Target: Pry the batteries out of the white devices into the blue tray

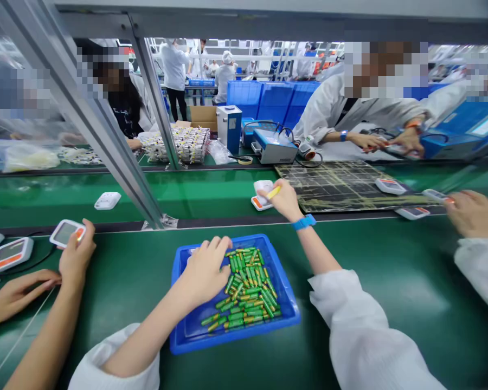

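Observation:
My left hand (207, 266) is over a blue plastic tray (231, 340), fingers apart and slightly bent, palm down. Many green AA-type batteries (248, 281) with gold ends lie loose in that tray, heaped mostly to the right of the hand. My right hand (285, 199), with a blue wristband, reaches out to the belt. Its fingers are closed on a white square device (263, 188), and a short yellow stick-like thing (274, 193) shows at the fingers. Below the held device a white and orange device (261, 203) lies on the belt, partly covered.
A co-worker's hand holds a display device (67, 233) at left; more devices (10, 254) lie beside. Another hand (474, 213) is at right. Beyond are a white device (107, 200), a dark gridded board (341, 187) and a metal post (117, 162). A person works opposite.

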`<state>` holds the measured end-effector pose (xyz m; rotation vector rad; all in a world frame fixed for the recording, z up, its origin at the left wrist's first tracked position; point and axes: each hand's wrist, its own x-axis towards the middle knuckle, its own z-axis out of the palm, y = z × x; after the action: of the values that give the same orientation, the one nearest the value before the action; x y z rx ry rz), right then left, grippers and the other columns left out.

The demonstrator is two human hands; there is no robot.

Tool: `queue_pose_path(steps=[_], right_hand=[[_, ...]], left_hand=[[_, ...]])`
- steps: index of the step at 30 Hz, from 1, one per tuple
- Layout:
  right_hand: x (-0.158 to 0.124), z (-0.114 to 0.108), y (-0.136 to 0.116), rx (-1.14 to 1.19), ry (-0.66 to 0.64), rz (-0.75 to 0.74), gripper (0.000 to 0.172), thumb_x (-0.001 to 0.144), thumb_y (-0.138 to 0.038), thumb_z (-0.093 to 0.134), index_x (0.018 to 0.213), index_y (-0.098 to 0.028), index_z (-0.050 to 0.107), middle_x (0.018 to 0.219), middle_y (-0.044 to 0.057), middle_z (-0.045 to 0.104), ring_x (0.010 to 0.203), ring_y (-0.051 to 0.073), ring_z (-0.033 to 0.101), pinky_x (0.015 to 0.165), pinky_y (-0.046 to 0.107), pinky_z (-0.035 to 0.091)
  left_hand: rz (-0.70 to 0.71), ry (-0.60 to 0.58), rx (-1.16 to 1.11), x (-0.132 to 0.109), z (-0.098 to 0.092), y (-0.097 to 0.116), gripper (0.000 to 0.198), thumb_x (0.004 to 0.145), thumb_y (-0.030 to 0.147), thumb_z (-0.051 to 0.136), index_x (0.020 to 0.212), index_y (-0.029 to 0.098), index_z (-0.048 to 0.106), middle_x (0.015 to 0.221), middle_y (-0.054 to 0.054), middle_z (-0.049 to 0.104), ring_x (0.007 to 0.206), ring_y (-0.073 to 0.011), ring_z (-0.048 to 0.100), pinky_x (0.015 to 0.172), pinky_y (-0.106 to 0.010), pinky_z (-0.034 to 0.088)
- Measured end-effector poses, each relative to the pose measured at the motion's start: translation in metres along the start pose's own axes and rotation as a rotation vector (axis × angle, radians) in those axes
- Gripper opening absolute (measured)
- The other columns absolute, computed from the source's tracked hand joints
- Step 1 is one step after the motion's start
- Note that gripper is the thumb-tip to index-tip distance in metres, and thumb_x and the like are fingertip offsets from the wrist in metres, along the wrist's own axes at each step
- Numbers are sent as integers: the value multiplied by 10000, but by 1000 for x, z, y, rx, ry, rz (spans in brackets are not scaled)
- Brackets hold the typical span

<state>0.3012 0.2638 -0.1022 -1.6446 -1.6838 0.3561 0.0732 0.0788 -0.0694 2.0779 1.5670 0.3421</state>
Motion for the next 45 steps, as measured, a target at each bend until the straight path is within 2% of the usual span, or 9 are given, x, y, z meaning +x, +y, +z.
queue_pose_path(steps=[6, 13, 19, 23, 28, 33, 37, 40, 45], right_hand=[[46, 20, 50, -467, -19, 161, 431, 819, -456, 644, 1064, -111, 559, 1046, 217, 663, 989, 332, 641, 785, 348, 418], [49, 56, 53, -412, -67, 194, 404, 888, -464, 571, 1037, -88, 565, 1024, 230, 673, 979, 335, 651, 758, 348, 418], [38, 50, 39, -324, -11, 201, 402, 974, -518, 355, 1048, -162, 527, 1013, 174, 672, 936, 288, 639, 708, 324, 398], [11, 33, 19, -100, 63, 105, 365, 949, -540, 392, 849, -211, 513, 799, 83, 653, 786, 240, 607, 652, 300, 368], [-37, 4, -19, 581, -5, 58, 465, 837, -679, 484, 743, -224, 479, 612, 5, 570, 609, 181, 560, 606, 285, 413], [-86, -36, -56, 1202, -383, 312, 493, 755, -671, 606, 851, -188, 617, 511, -56, 446, 397, 80, 345, 434, 229, 378], [-121, -59, -77, 1447, -444, 388, 307, 682, -423, 776, 787, -170, 638, 458, -79, 388, 392, 43, 268, 360, 155, 263], [-141, -63, -88, 1535, -455, 395, 269, 675, -340, 802, 748, -193, 588, 431, -84, 432, 371, 39, 275, 344, 137, 247], [-162, -39, -90, 1472, -427, 310, 369, 745, -329, 759, 666, -215, 417, 377, -91, 489, 288, 45, 324, 326, 144, 246]], left_hand=[[-152, -295, 519, -11, -1, 0, 666, 676, -19, 458, 1323, 139, 468, 1361, -191, 489, 1173, -382, 521, 924, -506, 429], [-220, -269, 627, 0, 19, 10, 647, 678, -71, 472, 1291, 123, 540, 1394, -188, 469, 1176, -411, 519, 924, -517, 442], [-257, -243, 642, -3, 29, 11, 610, 707, -67, 533, 1288, 118, 552, 1427, -192, 440, 1202, -425, 518, 980, -521, 402], [-220, -278, 574, -1, 33, 11, 618, 682, -72, 552, 1271, 115, 553, 1447, -222, 417, 1243, -492, 453, 962, -573, 387], [-116, -268, 520, -1, 10, 4, 602, 703, -57, 513, 1278, 122, 514, 1187, -191, 601, 1129, -371, 548, 910, -452, 427], [128, -268, -136, -10, -36, -6, 431, 727, 170, 693, 1127, 219, 541, 1035, -39, 622, 991, -232, 579, 889, -360, 448], [215, -294, -997, -9, -32, 1, 506, 639, 224, 810, 1086, 234, 574, 1138, -41, 598, 1059, -217, 572, 917, -345, 459], [22, -276, -1398, -5, -7, 16, 532, 648, 242, 798, 1127, 246, 567, 1086, -46, 609, 940, -189, 596, 796, -321, 490], [-263, -200, -1589, -3, 21, 37, 383, 684, 185, 666, 1060, 217, 593, 851, -11, 612, 802, -144, 576, 730, -269, 472]])
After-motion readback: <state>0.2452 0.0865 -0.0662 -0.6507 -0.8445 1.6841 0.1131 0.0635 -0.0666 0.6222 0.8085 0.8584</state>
